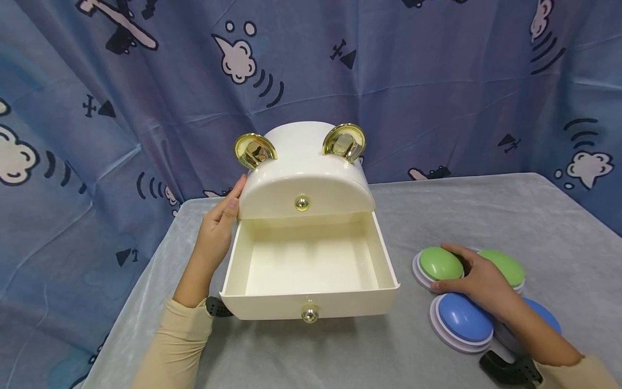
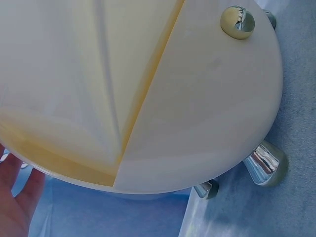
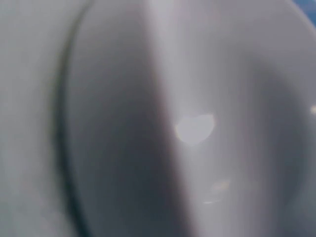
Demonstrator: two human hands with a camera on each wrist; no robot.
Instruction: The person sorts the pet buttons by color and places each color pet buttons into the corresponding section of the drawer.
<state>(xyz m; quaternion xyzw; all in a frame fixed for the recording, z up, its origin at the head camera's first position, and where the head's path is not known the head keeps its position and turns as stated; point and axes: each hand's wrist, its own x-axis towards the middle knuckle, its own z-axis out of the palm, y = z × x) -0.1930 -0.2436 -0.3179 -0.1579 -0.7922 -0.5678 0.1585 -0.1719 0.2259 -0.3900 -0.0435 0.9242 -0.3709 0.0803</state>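
A white storage box [image 1: 306,178] with two gold ears stands on the grey cloth, its lower drawer [image 1: 311,307] pulled out with a bare inside. My left hand [image 1: 218,232] rests along the box's left side, fingers extended and thumb near the front edge; in the left wrist view its fingers [image 2: 30,192] show at the rim. At the right, my right hand [image 1: 486,281] grips a green-topped push button [image 1: 439,263] between thumb and fingers. The right wrist view is blurred, filled by a pale rounded surface [image 3: 118,123].
Beside the gripped button are another green push button [image 1: 507,268] and a blue push button [image 1: 464,317]. A second blue push button [image 1: 544,313] lies partly under the right forearm. A patterned blue curtain [image 1: 301,65] hangs behind the table [image 1: 437,210].
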